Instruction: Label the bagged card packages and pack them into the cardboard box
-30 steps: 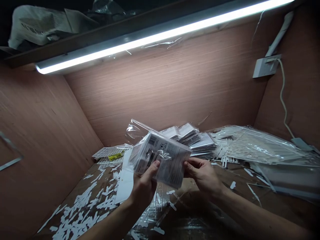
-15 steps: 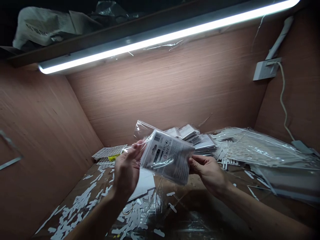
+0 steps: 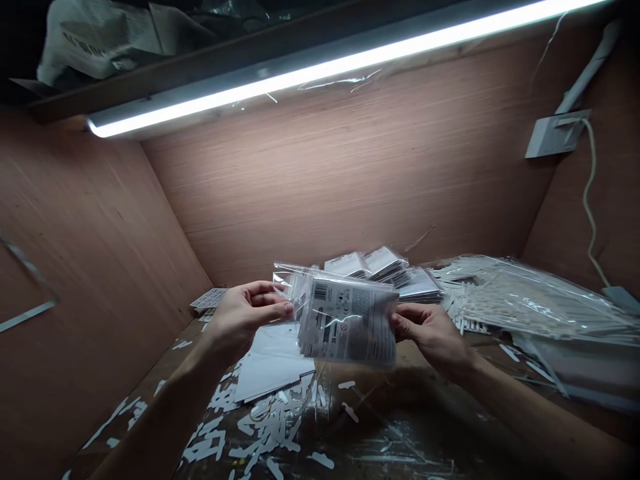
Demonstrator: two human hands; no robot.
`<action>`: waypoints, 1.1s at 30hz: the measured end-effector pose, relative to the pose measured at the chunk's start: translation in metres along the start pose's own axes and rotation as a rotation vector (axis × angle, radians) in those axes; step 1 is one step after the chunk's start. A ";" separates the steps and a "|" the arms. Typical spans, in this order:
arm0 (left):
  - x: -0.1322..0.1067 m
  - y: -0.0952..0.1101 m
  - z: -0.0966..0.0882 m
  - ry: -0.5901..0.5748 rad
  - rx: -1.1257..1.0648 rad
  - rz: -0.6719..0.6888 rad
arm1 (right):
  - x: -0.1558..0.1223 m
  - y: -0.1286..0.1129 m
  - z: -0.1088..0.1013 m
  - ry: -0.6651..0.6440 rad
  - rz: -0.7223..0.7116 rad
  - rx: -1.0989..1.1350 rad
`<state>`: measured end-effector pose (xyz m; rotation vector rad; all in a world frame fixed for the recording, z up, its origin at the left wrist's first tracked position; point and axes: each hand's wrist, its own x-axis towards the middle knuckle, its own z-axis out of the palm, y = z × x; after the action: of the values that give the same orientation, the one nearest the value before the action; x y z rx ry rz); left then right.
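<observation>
I hold a clear plastic bag (image 3: 345,320) with a printed white card inside, level in front of me above the workbench. My left hand (image 3: 245,313) pinches the bag's open flap end on the left, thumb and fingers closed on the film. My right hand (image 3: 430,333) grips the bag's right edge, fingers curled behind it. A barcode and small symbols show on the card's face.
A pile of bagged cards (image 3: 385,270) lies behind the held bag. A heap of clear film and white strips (image 3: 525,297) fills the right side. White sheets (image 3: 273,363) and scattered paper scraps (image 3: 260,427) cover the bench. Wooden walls enclose three sides; a light bar (image 3: 325,67) hangs overhead.
My left hand moved from under the bag up to its left end and now pinches the flap. The bag turned from tilted to nearly level.
</observation>
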<state>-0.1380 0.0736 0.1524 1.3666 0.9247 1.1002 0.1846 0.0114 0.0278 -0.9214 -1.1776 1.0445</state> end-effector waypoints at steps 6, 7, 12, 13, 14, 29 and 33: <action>-0.006 0.002 0.005 -0.089 -0.088 -0.027 | 0.002 -0.001 -0.006 -0.047 -0.010 -0.027; -0.008 0.002 0.007 -0.112 -0.107 -0.025 | 0.002 -0.002 -0.007 -0.053 -0.009 -0.025; -0.014 0.007 0.013 -0.136 -0.117 0.007 | 0.002 -0.004 -0.008 -0.073 -0.013 -0.029; -0.015 0.008 0.013 -0.134 -0.110 -0.003 | 0.002 -0.005 -0.008 -0.073 -0.016 -0.034; -0.015 0.009 0.013 -0.130 -0.102 -0.020 | 0.002 -0.005 -0.008 -0.071 -0.018 -0.039; -0.009 0.009 0.002 0.027 -0.020 -0.122 | 0.002 0.001 -0.012 -0.063 -0.012 -0.019; -0.002 0.010 -0.007 -0.070 -0.166 -0.084 | 0.002 -0.001 -0.008 -0.057 0.006 0.018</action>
<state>-0.1463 0.0730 0.1618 1.2121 0.8137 1.0355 0.1932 0.0125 0.0276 -0.8868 -1.2115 1.0900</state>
